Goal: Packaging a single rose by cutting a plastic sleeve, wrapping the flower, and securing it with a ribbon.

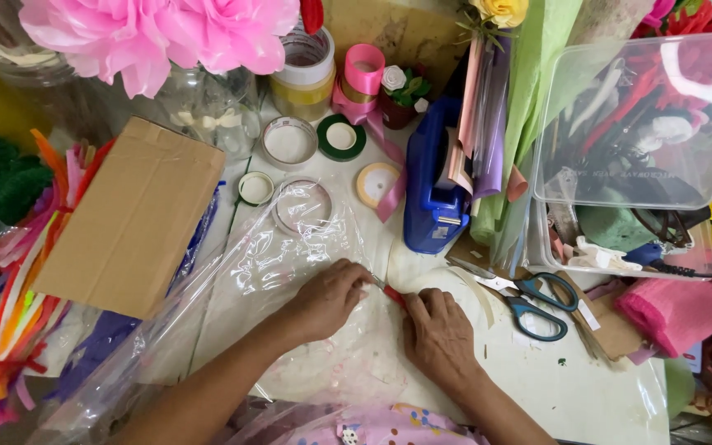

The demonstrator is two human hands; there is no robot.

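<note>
Cluttered white craft table. Left hand and right hand, just left of the scissors, pinch a small red piece, possibly ribbon.

Brown cardboard box left, clear plastic container right

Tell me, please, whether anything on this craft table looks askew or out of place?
The clear plastic lid sits tilted across its box rather than closed. The scissors lie open beside the right hand. Otherwise just craft clutter.
</note>
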